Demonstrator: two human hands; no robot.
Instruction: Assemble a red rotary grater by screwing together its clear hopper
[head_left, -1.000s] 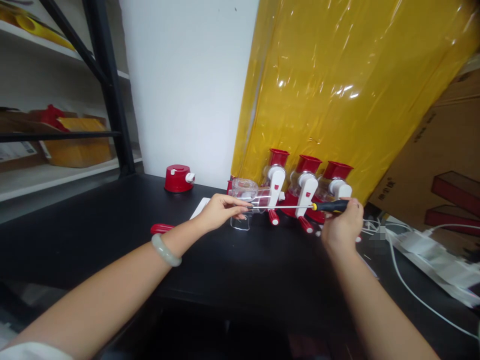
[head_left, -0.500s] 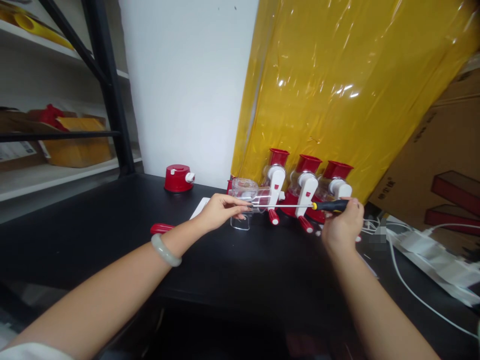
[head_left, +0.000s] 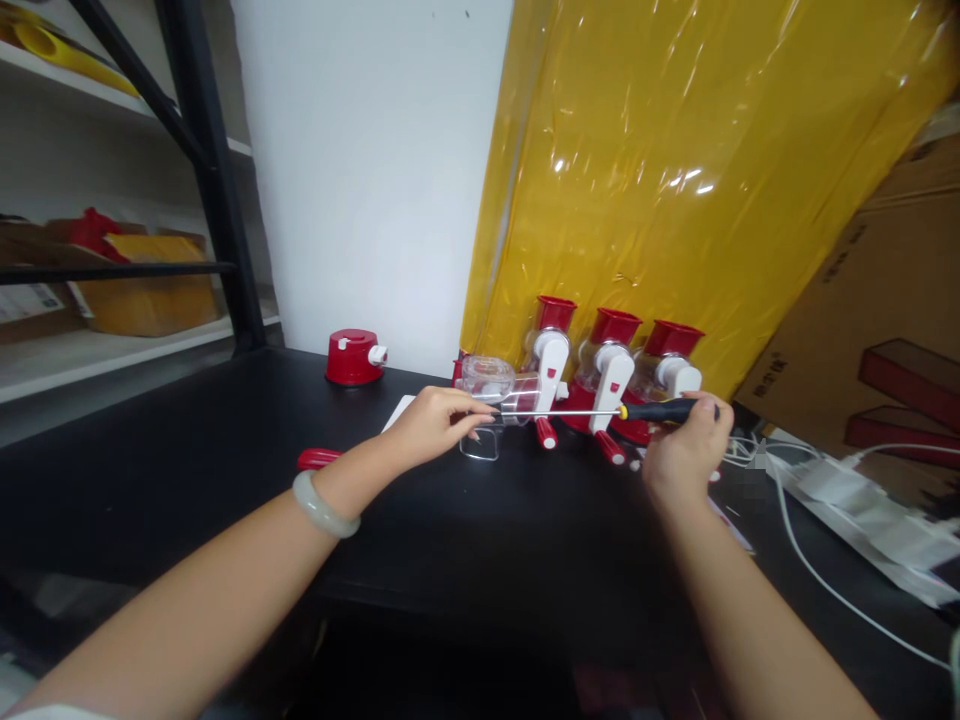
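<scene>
My right hand (head_left: pixel 688 445) is wrapped round the black and yellow handle of a screwdriver (head_left: pixel 656 410), held level above the table. Its thin metal shaft points left, and my left hand (head_left: pixel 442 420) pinches the tip between thumb and fingers. Whether something small sits at that tip is too small to tell. Behind the shaft are a clear plastic housing (head_left: pixel 487 378) and red and white hand-crank graters (head_left: pixel 553 355). A red round base (head_left: pixel 354 358) with a white knob stands at the back left. A red handle (head_left: pixel 319 458) on a white piece lies beside my left wrist.
The black table (head_left: pixel 225 470) runs along a white panel and yellow plastic sheeting (head_left: pixel 637 150). At the right lie a white power strip (head_left: pixel 862 510) with cables and a large cardboard box (head_left: pixel 847 300). Shelves with boxes (head_left: pixel 154 300) stand at the left.
Almost nothing differs: the view has shifted very slightly, and both hands keep their hold on the screwdriver.
</scene>
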